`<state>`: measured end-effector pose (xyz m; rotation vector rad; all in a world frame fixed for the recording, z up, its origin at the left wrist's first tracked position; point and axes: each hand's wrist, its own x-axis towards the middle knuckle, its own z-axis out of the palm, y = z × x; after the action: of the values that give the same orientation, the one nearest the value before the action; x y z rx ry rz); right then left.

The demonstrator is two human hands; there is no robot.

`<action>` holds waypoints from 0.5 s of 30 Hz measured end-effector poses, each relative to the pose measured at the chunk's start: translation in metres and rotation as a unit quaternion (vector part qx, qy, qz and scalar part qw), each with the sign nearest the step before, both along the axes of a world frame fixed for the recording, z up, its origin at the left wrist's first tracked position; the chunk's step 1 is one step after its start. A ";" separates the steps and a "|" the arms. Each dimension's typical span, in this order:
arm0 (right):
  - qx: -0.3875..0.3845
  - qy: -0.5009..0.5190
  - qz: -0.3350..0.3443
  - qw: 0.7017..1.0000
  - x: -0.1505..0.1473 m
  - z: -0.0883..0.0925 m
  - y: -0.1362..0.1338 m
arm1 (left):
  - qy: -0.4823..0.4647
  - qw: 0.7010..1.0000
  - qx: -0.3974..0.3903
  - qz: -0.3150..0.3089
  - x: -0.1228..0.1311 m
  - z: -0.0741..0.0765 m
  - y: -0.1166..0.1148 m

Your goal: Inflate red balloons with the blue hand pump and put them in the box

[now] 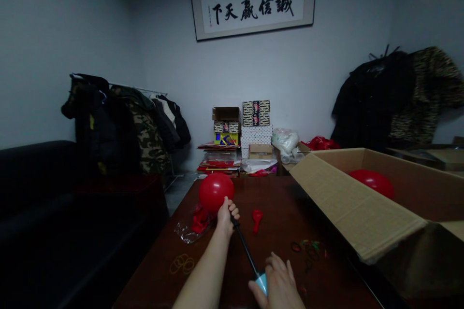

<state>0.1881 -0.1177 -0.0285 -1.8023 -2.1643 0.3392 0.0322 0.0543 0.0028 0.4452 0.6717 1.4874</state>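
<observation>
My left hand (226, 213) is closed around the neck of an inflated red balloon (216, 192) at the far end of a hand balloon pump (246, 251). The pump has a thin black shaft slanting toward me and a light blue near end. Against that blue end rests my right hand (278, 282), its thumb on one side and its fingers on the other; the palm side is hidden. One limp red balloon (257, 220) lies on the table to the right of my left hand. Left of my wrist, a clear plastic bag (188, 232) holds more red balloons (200, 219).
On the brown table (275, 193) lie yellowish rubber bands (182, 264) and small coloured bands (311, 248). An open cardboard box (355, 207) with an inflated red balloon (373, 182) stands close on the right. Stacked boxes (256, 120) are beyond; a black sofa (39, 212) is at left.
</observation>
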 end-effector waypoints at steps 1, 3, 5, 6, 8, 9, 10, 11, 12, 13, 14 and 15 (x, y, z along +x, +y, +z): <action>-0.004 0.005 0.004 1.000 0.000 0.002 0.001 | -0.003 1.000 0.002 0.000 0.001 0.001 -0.001; 0.001 0.012 0.002 1.000 -0.001 0.006 0.004 | -0.008 1.000 0.004 -0.001 0.003 0.004 -0.002; 0.016 0.015 -0.007 1.000 -0.004 0.012 0.008 | -0.011 1.000 0.006 -0.005 0.008 0.006 -0.004; 0.024 0.015 -0.013 1.000 -0.006 0.016 0.011 | -0.011 1.000 0.007 -0.009 0.010 0.007 -0.005; 0.035 0.015 -0.019 0.999 -0.010 0.023 0.017 | -0.009 1.000 0.007 -0.017 0.017 0.007 -0.008; 0.040 0.017 -0.023 0.999 -0.012 0.027 0.022 | -0.008 1.000 0.007 -0.021 0.021 0.006 -0.010; 0.046 0.018 -0.028 0.998 -0.014 0.031 0.027 | -0.007 1.000 0.007 -0.026 0.025 0.004 -0.011; 0.052 0.020 -0.033 0.998 -0.015 0.033 0.032 | -0.005 0.999 0.007 -0.032 0.029 0.003 -0.013; 0.057 0.022 -0.038 0.997 -0.016 0.035 0.038 | 0.000 0.999 0.006 -0.039 0.033 0.001 -0.015; 0.062 0.023 -0.043 0.997 -0.018 0.036 0.044 | 0.006 0.999 0.004 -0.047 0.036 -0.001 -0.017; 0.066 0.024 -0.048 0.996 -0.019 0.037 0.049 | 0.015 0.998 0.001 -0.055 0.039 -0.003 -0.018; 0.069 0.025 -0.052 0.996 -0.020 0.036 0.054 | 0.023 0.998 -0.003 -0.063 0.041 -0.006 -0.019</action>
<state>0.1681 -0.0637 0.0074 -1.8018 -1.9998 0.2019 0.0735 0.0352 -0.0027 0.5089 0.6722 1.3597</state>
